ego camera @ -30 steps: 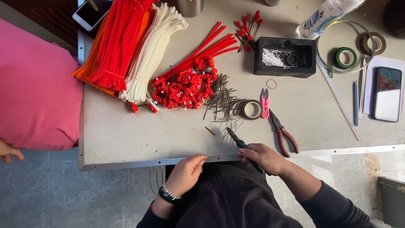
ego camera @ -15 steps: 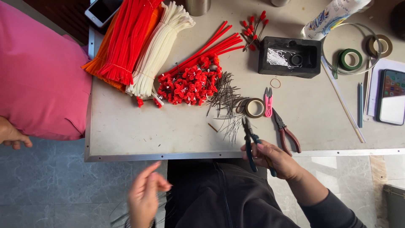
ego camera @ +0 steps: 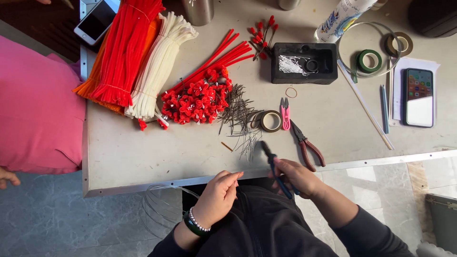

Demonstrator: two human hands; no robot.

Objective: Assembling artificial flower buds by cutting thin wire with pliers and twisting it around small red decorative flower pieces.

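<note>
Right grip (ego camera: 297,177) clasps pliers (ego camera: 275,167) (wires (ego camera: 240,124) near).

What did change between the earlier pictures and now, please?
The left hand, which had dropped low and open by the lap, has come back up to the table edge, fingers pinched. The right hand still grips the dark pliers. The things on the table kept their places.

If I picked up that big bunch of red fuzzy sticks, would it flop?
Probably a little. The red fuzzy sticks are long and thin, so loose ends may droop. They look tied near the lower end, so they would likely stay together. Fuzzy surfaces probably will not slip.
</note>
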